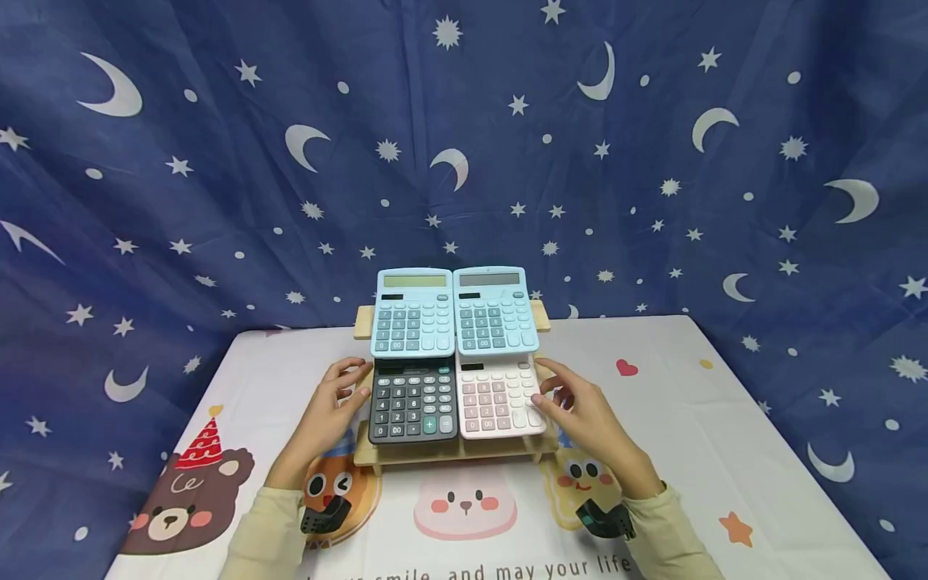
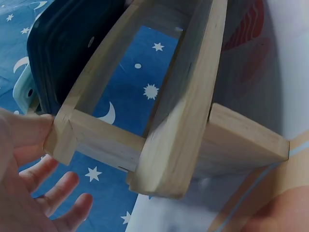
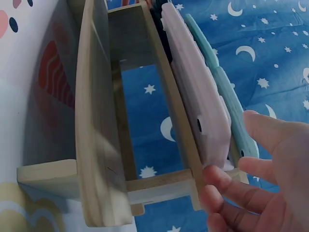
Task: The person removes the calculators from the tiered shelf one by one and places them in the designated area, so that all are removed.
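A wooden stand [image 1: 457,453] holds two rows of calculators that lean back on it. In the upper row are two light blue calculators, one on the left [image 1: 429,318] and one on the right [image 1: 511,318]. Below them are a black calculator [image 1: 362,412] on the left and a pale pink calculator [image 1: 516,401] on the right. My left hand [image 1: 329,409] is at the stand's left side, its fingertips at the wooden end, the other fingers loosely extended. Beside the pink calculator, my right hand [image 1: 586,412] has its fingertips at that calculator's edge and the stand's end.
The stand is on a white tablecloth [image 1: 652,379] printed with cartoon figures and lettering. Behind the table hangs a dark blue curtain [image 1: 493,145] with moons and stars. A dark strap [image 1: 326,515] is on the left wrist and another strap [image 1: 605,519] on the right.
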Available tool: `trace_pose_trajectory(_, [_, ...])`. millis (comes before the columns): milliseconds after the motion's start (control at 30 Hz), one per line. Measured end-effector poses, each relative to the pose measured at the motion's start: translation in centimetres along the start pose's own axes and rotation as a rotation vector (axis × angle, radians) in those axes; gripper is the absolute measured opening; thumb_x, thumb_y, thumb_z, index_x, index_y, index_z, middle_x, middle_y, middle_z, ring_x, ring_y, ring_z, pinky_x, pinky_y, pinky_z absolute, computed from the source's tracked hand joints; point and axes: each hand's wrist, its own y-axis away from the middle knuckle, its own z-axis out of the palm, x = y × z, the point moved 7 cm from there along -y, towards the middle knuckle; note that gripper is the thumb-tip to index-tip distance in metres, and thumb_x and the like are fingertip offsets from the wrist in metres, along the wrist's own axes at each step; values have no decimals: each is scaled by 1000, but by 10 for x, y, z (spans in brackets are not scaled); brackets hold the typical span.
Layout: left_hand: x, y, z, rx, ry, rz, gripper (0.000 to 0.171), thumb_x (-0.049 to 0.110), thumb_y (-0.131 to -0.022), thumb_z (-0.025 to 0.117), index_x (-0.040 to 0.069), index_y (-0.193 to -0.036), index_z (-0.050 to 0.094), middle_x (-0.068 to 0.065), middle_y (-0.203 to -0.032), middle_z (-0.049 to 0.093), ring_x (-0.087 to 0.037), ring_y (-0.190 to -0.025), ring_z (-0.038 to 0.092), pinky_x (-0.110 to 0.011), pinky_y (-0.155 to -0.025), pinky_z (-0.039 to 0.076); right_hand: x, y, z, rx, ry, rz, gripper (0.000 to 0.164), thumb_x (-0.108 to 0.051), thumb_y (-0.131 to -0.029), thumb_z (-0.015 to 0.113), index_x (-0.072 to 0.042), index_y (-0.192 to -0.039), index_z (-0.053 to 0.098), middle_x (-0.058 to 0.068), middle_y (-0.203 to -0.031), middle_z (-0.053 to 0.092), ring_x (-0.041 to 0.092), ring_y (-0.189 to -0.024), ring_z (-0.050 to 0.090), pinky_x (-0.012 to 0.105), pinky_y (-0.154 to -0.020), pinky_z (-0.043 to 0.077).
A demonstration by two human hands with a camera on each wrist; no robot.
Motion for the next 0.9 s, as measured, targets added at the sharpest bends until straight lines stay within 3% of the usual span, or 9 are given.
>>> trace_pose_trajectory(400, [-4, 1, 1, -11, 16, 29, 45, 7, -101, 57, -7, -143, 51, -25, -149, 43, -46, -139, 40, -64, -99, 42, 6, 0, 14, -103, -212, 16, 67, -14, -98, 66, -15, -158, 35, 11, -89, 71, 8, -61, 51, 20, -54, 42])
trace_pose_trajectory(533, [-5, 0, 0, -5, 17, 38, 45, 9, -101, 58, -7, -143, 52, -25, -148, 45, -46, -139, 41, -63, -98, 43, 9, -2, 22, -176, -356, 7, 66, -10, -102, 59, -12, -160, 28, 24, -103, 71, 10, -64, 59, 22, -52, 46])
trace_pose_trajectory(633, [-6, 0, -1, -5, 21, 35, 45, 10, -101, 58, -6, -143, 52, -25, -149, 44, -46, -139, 41, -63, -98, 43, 12, -2, 25, -204, -455, 1, 65, -7, -103, 54, -11, -161, 25, 31, -114, 68, 13, -56, 58, 20, -47, 44])
trace_pose_trajectory(767, [-7, 0, -1, -13, 28, 21, 45, 10, -102, 57, -7, -143, 51, -25, -150, 43, -46, -140, 40, -66, -100, 42, 14, -2, 27, -225, -548, 6, 65, -6, -104, 52, -11, -162, 22, 34, -119, 66, 16, -50, 51, 18, -43, 38])
trace_pose_trajectory(900, [-7, 1, 0, -21, 43, -1, 45, 10, -102, 57, -7, -144, 51, -24, -151, 42, -45, -141, 39, -62, -101, 42, 14, -2, 29, -242, -618, 8, 66, -6, -105, 50, -9, -162, 19, 36, -122, 64, 11, -57, 55, 21, -46, 38])
